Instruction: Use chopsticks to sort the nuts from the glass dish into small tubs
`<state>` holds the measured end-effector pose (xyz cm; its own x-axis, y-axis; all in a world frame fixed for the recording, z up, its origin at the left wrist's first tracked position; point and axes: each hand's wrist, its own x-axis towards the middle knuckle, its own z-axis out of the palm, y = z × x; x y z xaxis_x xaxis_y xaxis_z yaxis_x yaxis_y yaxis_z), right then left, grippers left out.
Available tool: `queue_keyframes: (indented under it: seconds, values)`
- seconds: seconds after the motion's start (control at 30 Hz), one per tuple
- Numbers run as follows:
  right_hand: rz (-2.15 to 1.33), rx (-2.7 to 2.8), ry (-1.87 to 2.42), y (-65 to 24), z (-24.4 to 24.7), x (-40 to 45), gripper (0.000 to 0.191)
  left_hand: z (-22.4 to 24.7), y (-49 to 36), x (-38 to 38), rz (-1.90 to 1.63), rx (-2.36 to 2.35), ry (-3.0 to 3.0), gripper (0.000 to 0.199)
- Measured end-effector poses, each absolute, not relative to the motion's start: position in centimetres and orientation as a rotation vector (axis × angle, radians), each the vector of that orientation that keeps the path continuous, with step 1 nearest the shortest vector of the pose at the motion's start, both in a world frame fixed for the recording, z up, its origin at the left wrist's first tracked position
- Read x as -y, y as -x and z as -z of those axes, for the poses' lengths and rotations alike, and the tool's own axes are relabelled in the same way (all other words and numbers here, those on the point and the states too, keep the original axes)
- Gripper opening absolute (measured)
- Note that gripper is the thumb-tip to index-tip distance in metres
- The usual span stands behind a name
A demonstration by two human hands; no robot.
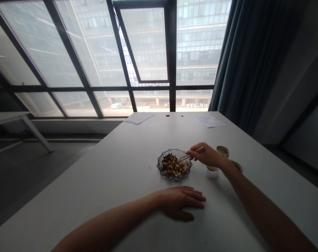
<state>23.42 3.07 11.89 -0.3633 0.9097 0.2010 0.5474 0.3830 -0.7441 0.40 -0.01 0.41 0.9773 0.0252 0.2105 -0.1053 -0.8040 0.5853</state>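
My right hand [203,154] grips a pair of chopsticks [184,158], their tips down in a scalloped glass bowl [160,170]. Inside the bowl lies a mix of peanuts [176,168] and darker brown pieces whose kind I cannot make out. My left hand [182,202] rests flat on the white table in front of the bowl, fingers stretched out and holding nothing. Just below my right hand stands a small white container [212,173] with something brownish in it, partly covered by the hand. Whether the chopsticks pinch a piece cannot be made out.
Two small round cups, one behind my right wrist [223,151] and one partly hidden by my forearm [237,166], stand at the right. Papers [140,118] and more sheets [210,121] lie at the far end of the white table [127,154]. Windows and a dark curtain [237,63] stand beyond.
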Motion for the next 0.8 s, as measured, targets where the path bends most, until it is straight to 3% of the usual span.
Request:
queue_keyframes:
  seconds: [0.27,0.57,0.8]
  values:
    - [-0.779,2.041,1.184,-23.01,-12.00,-3.05,0.031,-0.55,-0.47,0.01,-0.281,0.063,-2.489,0.061]
    - [-0.752,2.019,1.209,-23.32,-11.53,-3.31,0.040,-0.55,-0.35,0.09,-0.287,0.059,-2.490,0.061]
    - [-0.798,2.050,1.154,-23.07,-11.91,-3.15,0.034,-0.50,-0.37,0.05,-0.300,0.064,-2.483,0.061]
